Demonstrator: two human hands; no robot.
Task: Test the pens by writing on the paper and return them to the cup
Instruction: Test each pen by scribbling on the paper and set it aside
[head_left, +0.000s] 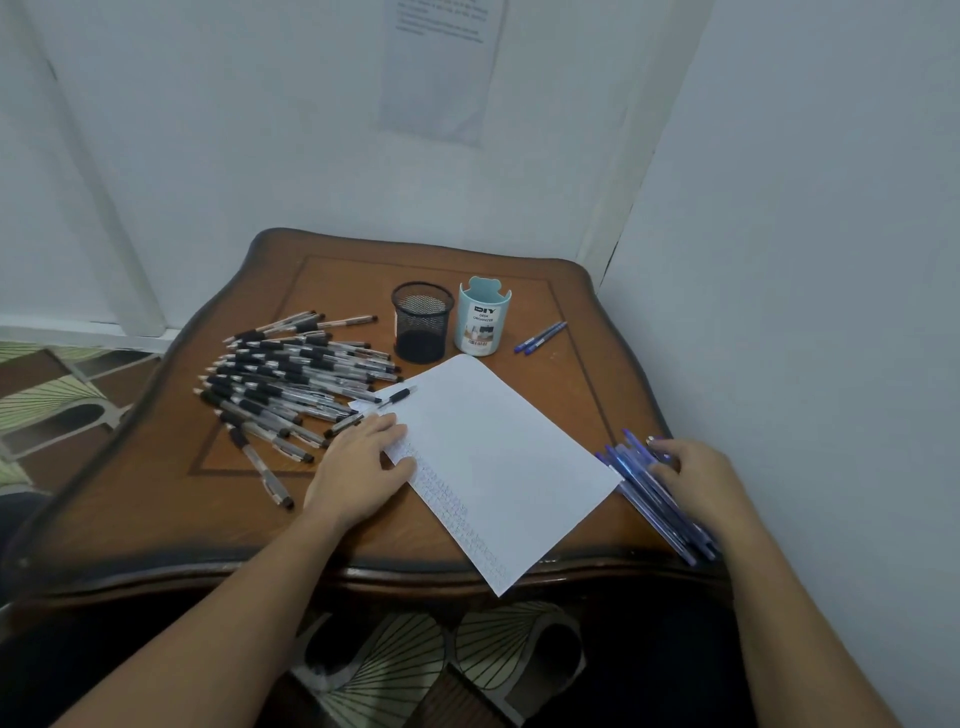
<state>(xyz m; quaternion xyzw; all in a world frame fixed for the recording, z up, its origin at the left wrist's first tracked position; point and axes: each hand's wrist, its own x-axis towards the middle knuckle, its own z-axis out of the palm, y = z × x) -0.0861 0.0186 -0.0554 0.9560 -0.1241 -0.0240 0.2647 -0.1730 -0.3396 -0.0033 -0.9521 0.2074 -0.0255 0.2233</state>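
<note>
The left hand (358, 467) lies flat on the paper (498, 457). The right hand (696, 480) curls over blue pens (628, 470) by the table (156, 493) edge

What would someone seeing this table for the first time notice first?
The big heap of black-grip pens sprawled on the left of the table draws the eye first. Next comes the white paper lying at an angle in the middle, with the left hand flat on its left edge. At the right edge, the right hand curls its fingers over a bundle of blue pens.
</note>
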